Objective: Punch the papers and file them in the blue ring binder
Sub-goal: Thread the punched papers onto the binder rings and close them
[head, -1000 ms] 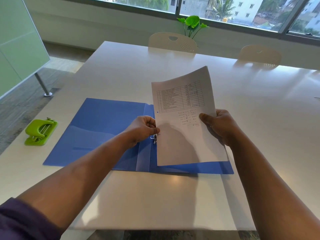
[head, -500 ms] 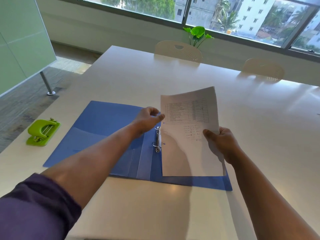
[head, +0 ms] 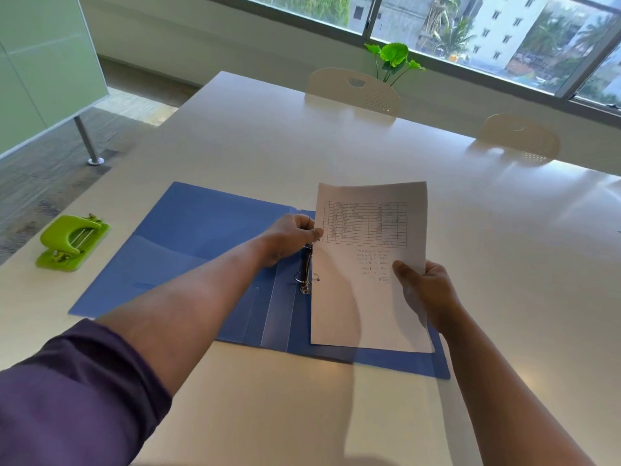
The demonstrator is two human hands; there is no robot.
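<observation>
The blue ring binder (head: pixel 188 250) lies open on the white table (head: pixel 504 250), its metal rings (head: pixel 305 270) at the spine. A white paper (head: pixel 366 304) with a printed table and handwriting lies low over the binder's right half, its left edge at the rings. My left hand (head: pixel 291 237) pinches the paper's upper left edge just above the rings. My right hand (head: pixel 426 290) grips the paper's right edge, thumb on top. The green hole punch (head: pixel 72 242) sits at the table's left edge.
Two pale chairs (head: pixel 353 90) (head: pixel 519 139) stand at the table's far side, with a green plant (head: pixel 393 58) on the window ledge behind. A glass partition with a metal leg (head: pixel 85 139) stands on the floor to the left.
Both hands have lowered the paper from a raised tilt down toward the binder's right half. My left hand slid up the paper's left edge, above the rings.
</observation>
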